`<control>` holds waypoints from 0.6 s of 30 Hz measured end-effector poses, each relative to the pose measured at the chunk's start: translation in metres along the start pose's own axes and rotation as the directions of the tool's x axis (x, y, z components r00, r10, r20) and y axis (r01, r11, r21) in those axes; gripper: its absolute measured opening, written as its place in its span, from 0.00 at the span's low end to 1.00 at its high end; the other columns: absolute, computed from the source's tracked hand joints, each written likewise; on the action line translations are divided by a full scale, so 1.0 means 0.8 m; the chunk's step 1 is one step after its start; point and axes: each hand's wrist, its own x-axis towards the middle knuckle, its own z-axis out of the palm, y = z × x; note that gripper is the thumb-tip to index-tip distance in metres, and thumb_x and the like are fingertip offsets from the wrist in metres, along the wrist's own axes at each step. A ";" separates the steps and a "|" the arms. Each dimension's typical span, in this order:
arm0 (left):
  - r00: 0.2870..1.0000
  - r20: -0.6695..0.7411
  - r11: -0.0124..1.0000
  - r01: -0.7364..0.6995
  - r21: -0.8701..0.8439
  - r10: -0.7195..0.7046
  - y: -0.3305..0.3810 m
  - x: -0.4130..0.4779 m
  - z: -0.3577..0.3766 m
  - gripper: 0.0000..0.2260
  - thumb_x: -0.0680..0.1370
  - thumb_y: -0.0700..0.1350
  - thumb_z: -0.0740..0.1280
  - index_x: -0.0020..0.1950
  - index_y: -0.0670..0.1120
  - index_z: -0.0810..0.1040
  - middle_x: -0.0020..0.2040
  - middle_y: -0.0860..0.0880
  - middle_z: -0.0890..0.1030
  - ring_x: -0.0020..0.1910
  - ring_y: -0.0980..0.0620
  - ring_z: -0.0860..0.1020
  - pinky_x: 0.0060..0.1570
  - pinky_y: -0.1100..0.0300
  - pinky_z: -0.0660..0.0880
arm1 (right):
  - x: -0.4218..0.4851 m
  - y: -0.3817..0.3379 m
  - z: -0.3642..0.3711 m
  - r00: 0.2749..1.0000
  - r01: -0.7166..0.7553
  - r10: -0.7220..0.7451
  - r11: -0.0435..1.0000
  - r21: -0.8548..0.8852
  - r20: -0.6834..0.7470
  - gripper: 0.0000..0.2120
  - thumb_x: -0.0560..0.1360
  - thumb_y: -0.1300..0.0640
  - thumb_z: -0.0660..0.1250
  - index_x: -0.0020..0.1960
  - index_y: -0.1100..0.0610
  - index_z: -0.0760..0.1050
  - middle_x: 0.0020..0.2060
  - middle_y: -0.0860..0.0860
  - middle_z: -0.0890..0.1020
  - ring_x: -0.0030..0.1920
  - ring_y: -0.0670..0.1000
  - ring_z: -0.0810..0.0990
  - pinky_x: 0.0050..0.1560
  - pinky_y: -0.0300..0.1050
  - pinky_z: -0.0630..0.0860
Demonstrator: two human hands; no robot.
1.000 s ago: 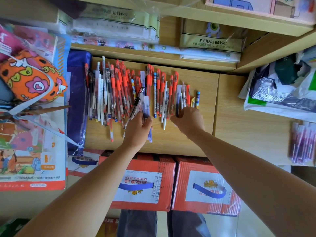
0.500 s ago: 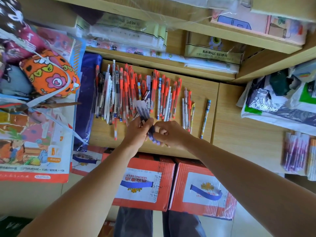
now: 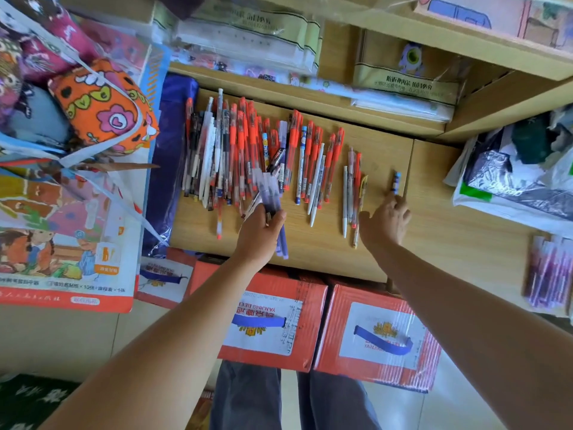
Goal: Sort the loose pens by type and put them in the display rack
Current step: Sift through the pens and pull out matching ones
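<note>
Sorting by type, so our left hand (image 3: 260, 234) clutches the purple pens (image 3: 282, 243) just below the red pen pile (image 3: 248, 144); our right hand (image 3: 386, 220), loose and empty, reaches toward the blue pen (image 3: 396, 181) right of it.

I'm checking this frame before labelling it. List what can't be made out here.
Head view, all:
- How many translucent purple pens the left hand grips: its fingers cover them.
- Whether the right hand touches the small blue patterned pen: fingertips blurred.
- Purple pens at the right edge: blurred, partly cut off.
- Display rack: none recognisable.
</note>
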 end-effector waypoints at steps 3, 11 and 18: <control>1.000 0.021 1.000 -0.001 0.024 0.001 0.003 0.000 0.005 0.10 0.82 0.46 0.60 0.45 0.41 0.68 0.31 0.49 0.69 0.29 0.57 0.71 0.29 0.72 0.67 | -0.013 -0.010 0.009 0.983 0.183 -0.183 0.982 0.052 0.012 0.30 0.73 0.63 0.63 0.74 0.58 0.60 0.70 0.55 0.61 0.66 0.57 0.62 0.65 0.50 0.65; 1.000 -0.013 0.998 -0.020 0.059 0.021 0.005 0.007 0.001 0.10 0.82 0.46 0.60 0.48 0.39 0.70 0.32 0.50 0.70 0.29 0.58 0.70 0.30 0.72 0.66 | -0.015 -0.016 0.005 0.951 0.295 -0.310 0.914 0.278 0.008 0.24 0.74 0.64 0.62 0.70 0.56 0.66 0.65 0.54 0.69 0.63 0.53 0.70 0.63 0.51 0.72; 0.999 0.029 0.999 -0.038 0.014 0.038 0.003 0.004 0.003 0.09 0.82 0.46 0.59 0.45 0.43 0.68 0.35 0.49 0.73 0.33 0.54 0.74 0.38 0.62 0.71 | -0.009 -0.011 0.004 0.959 0.273 -0.282 0.908 0.318 -0.017 0.23 0.74 0.61 0.65 0.68 0.55 0.66 0.63 0.53 0.70 0.59 0.53 0.75 0.54 0.50 0.78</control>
